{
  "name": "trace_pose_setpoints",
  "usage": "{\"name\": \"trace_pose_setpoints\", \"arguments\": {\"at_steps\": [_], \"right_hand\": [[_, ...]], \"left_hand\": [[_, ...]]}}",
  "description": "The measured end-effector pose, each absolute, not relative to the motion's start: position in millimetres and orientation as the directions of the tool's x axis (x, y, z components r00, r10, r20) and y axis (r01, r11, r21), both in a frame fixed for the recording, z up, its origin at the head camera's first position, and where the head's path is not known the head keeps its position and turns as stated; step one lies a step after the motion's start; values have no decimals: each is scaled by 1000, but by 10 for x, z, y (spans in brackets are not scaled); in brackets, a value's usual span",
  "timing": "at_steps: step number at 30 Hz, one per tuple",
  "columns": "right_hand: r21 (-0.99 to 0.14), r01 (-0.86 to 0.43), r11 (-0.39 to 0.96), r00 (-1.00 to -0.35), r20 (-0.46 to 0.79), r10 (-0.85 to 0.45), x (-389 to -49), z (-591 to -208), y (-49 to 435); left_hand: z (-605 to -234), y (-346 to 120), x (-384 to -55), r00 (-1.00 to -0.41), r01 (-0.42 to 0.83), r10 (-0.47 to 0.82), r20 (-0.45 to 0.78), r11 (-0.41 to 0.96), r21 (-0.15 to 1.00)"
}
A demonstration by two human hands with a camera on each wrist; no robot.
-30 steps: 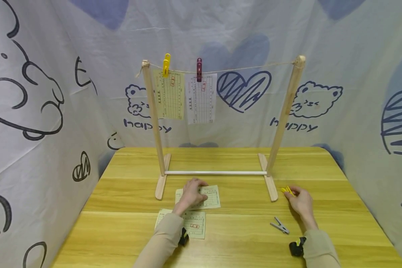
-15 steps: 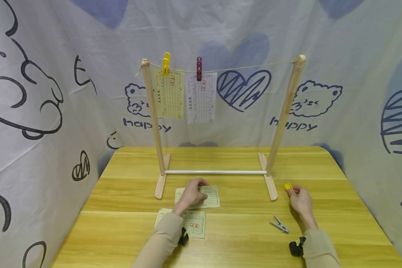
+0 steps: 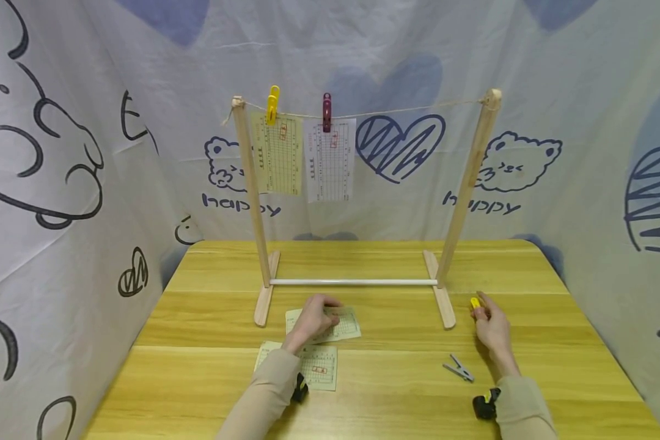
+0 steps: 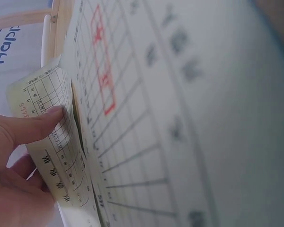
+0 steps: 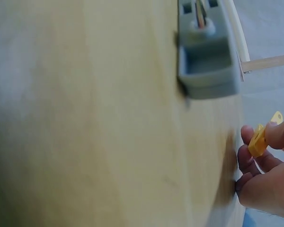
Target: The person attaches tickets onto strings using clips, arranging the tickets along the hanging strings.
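My left hand (image 3: 311, 321) pinches a pale yellow printed form slip (image 3: 349, 324). In the left wrist view its thumb lies over the slip (image 4: 42, 97) with fingers behind, and the paper bends up. A second form slip (image 3: 326, 362) lies flat, partly under the left forearm. My right hand (image 3: 494, 333) holds a small yellow clothespin (image 3: 475, 302) between thumb and fingers, right of the wooden stand; the right wrist view shows the yellow clothespin (image 5: 258, 143) closer. A grey clothespin (image 3: 459, 368) lies on the table nearer the body, large in the right wrist view.
A wooden stand (image 3: 469, 177) carries a string (image 3: 407, 111). From it hang a yellow slip (image 3: 277, 162) under a yellow clothespin (image 3: 273, 105) and a white slip (image 3: 330, 168) under a dark red clothespin (image 3: 327, 113). A white rod (image 3: 352, 282) joins the feet.
The yellow clothespin has turned within the right hand's fingers, and those fingers have shifted. The slip under the left hand has tilted slightly. The hanging slips stay as they were.
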State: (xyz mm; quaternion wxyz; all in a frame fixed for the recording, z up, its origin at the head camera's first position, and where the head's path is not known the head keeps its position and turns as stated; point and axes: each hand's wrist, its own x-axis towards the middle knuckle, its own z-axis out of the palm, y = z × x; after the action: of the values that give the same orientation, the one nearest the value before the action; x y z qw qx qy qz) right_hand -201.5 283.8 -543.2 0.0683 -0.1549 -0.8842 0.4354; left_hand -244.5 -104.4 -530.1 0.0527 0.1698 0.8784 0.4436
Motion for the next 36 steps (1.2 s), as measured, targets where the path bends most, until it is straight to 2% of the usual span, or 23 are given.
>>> {"name": "trace_pose_setpoints", "arguments": {"at_steps": [9,17,22,26,36], "right_hand": [[-810,238,536,-944,-63,324,-2015,-5405,2871],[-818,236,525,-936,-46,350,-2026,-5369,2857],[-835,232,499,-924,-29,381,-2032,-5354,2816],[-844,224,488,-928,-32,372,-2034,-5332,2788],[-868,162,469,-934,19,357,-2046,-5298,2766]], "left_hand": [[-5301,-1068,-2439,-934,266,351,66,561,784],[-5205,-1052,-2431,-937,254,344,65,541,801],[-5183,-1039,-2456,-929,301,353,111,548,780],[-5169,-1026,-2459,-934,290,340,110,541,790],[-5119,-1025,-2473,-926,344,322,198,501,794]]}}
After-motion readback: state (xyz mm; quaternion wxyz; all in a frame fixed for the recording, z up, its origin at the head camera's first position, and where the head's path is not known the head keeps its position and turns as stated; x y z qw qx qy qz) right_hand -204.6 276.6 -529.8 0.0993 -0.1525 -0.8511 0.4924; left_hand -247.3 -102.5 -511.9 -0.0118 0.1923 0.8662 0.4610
